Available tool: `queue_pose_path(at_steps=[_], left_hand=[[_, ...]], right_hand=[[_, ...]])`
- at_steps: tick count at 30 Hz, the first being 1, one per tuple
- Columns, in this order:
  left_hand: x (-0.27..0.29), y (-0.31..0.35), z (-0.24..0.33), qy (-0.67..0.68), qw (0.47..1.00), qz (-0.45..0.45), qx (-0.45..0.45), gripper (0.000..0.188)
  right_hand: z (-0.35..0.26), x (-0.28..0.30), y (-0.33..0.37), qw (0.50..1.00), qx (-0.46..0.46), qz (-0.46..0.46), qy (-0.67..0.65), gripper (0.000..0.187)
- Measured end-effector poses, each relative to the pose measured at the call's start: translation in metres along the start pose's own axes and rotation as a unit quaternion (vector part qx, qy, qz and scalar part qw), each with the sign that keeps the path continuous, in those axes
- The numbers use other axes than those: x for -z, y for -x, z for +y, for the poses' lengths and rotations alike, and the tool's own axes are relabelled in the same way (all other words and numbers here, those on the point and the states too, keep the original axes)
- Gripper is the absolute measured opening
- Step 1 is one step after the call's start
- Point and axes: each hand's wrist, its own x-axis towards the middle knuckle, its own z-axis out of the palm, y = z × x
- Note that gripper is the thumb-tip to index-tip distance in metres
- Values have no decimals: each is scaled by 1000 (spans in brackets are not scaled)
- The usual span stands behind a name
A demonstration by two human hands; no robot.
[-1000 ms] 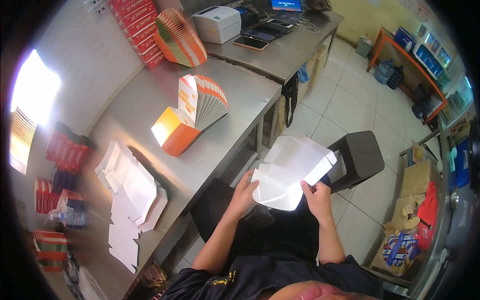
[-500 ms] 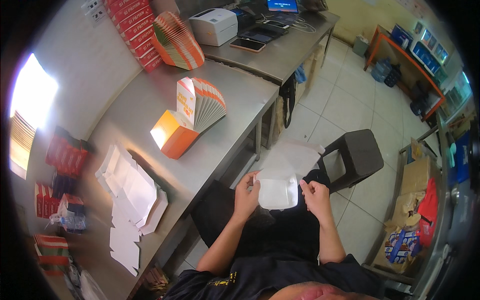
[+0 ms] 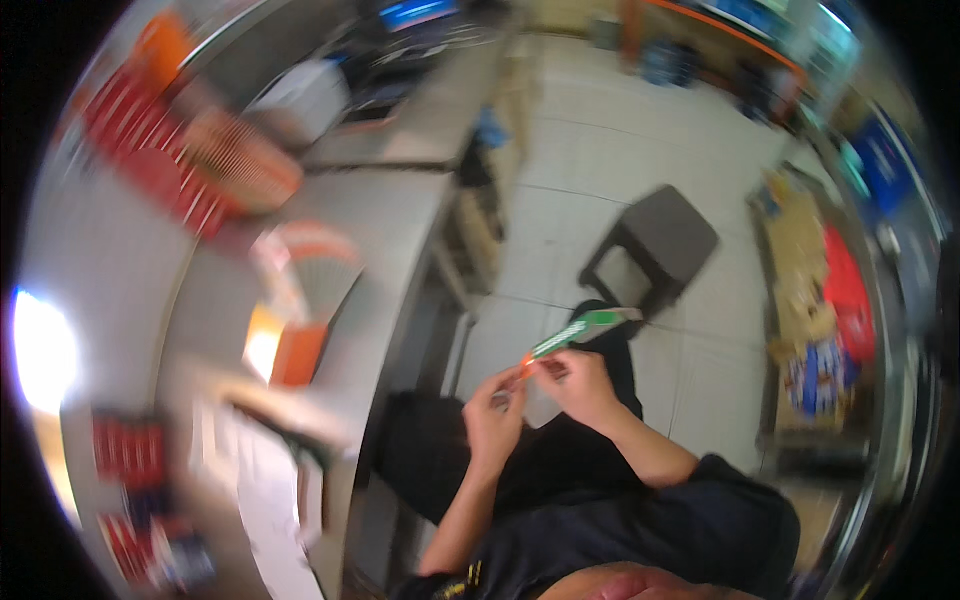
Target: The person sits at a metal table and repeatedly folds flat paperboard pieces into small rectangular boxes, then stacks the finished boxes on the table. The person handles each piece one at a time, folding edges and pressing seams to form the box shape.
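Observation:
In front of my lap I hold a thin cardboard food box (image 3: pixel 578 334), turned so that its green and orange printed outside shows. My left hand (image 3: pixel 492 422) pinches its near orange corner between thumb and fingers. Close beside it, my right hand (image 3: pixel 578 388) is also closed on the orange end, fingers bent. The green lid part sticks out away from me to the upper right. The box's white inside is mostly hidden from view. On the table to my left stands an orange box (image 3: pixel 298 355), with a fan of nested boxes (image 3: pixel 335 262) behind it.
White unfolded cardboard (image 3: pixel 268 480) lies on the near part of the metal table (image 3: pixel 390 215). Farther back are stacked red boxes (image 3: pixel 150 150) and a white printer (image 3: pixel 305 98). A dark stool (image 3: pixel 665 240) stands beyond my knees. Cardboard and a red bag (image 3: pixel 848 300) are at right.
The box has turned from its open white inside to its printed outside. My hands have come closer together. The whole view has swung, shifting the table left and blurring it.

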Motion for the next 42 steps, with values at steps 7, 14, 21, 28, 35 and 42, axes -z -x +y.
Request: queue_pose_path(at_steps=[7, 14, 21, 28, 35, 42], left_hand=[[-3, -3, -2, 119, 992, -20, 31, 27], [-22, -5, 18, 53, 997, -46, -33, 27], [-14, -10, 6, 154, 985, -72, 21, 41], [-2, -12, 11, 205, 969, -115, 71, 44], [2, -10, 10, 144, 985, -93, 29, 37], [-1, -2, 4, 114, 990, -76, -11, 29]], right_hand=[[15, 16, 7, 1000, 14, -16, 21, 26], [16, -2, 32, 967, 198, 141, 76, 23], [40, -16, 25, 971, 178, 154, -46, 23], [43, -2, 24, 986, 10, -61, -158, 22], [40, -21, 31, 988, 93, 102, -64, 26], [31, -18, 36, 985, 134, 110, 4, 28]])
